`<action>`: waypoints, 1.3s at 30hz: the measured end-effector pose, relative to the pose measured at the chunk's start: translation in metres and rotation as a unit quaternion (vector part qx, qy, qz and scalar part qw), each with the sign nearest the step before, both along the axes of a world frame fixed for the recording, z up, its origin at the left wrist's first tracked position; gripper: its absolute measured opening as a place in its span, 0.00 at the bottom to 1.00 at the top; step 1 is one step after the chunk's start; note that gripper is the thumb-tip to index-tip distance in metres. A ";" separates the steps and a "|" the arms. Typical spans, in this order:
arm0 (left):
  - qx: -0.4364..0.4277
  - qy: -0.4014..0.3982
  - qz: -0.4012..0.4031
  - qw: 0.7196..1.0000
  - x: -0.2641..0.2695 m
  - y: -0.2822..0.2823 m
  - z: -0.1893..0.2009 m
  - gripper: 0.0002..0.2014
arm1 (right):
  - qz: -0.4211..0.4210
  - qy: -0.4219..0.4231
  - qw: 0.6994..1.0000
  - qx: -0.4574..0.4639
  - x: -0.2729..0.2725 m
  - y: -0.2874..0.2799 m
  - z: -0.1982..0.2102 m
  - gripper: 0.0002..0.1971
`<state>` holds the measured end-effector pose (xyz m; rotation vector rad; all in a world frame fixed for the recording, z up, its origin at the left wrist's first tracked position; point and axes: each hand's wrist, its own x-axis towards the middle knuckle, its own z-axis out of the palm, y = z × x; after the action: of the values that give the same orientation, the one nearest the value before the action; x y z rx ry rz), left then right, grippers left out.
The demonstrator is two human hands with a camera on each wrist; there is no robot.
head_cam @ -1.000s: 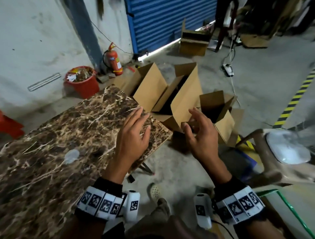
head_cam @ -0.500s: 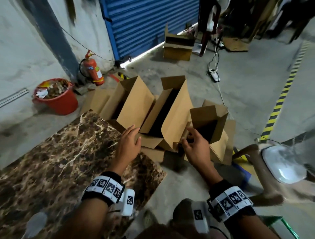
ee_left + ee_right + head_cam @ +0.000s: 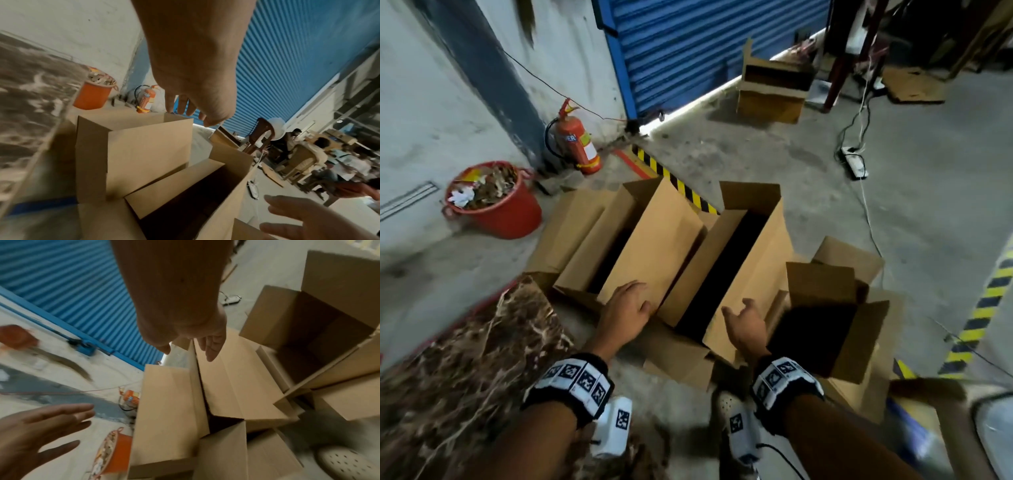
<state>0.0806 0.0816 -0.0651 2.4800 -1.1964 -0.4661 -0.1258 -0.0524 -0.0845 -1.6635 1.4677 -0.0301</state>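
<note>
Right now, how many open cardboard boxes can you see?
4: left box at left hand, middle box at right hand, right box beside it, far box by shutter; others possibly hidden.

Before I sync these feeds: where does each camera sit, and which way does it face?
Head: on the head, facing down at the cardboard boxes; left hand, right hand, both forearms show.
Left wrist: along the left hand toward the blue shutter; right hand bottom right.
Right wrist: along the right hand onto the boxes; left hand bottom left.
All share the red bucket.
</note>
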 end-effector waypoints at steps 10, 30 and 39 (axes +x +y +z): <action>0.063 0.059 0.022 0.996 0.030 -0.101 -0.109 0.21 | -0.067 0.012 0.993 0.098 0.065 -0.078 -0.110 0.38; 0.188 0.069 0.041 0.979 0.001 -0.120 -0.076 0.47 | -0.118 -0.273 0.955 -0.015 -0.049 -0.100 0.016 0.22; -0.045 0.029 0.144 0.988 -0.012 -0.043 0.057 0.08 | -0.103 -0.241 0.948 -0.181 -0.086 -0.034 0.132 0.21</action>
<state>0.0689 0.0386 -0.0086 2.4875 -0.8005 -0.3912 -0.2115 -0.0866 0.0476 -1.6196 1.2933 -0.8112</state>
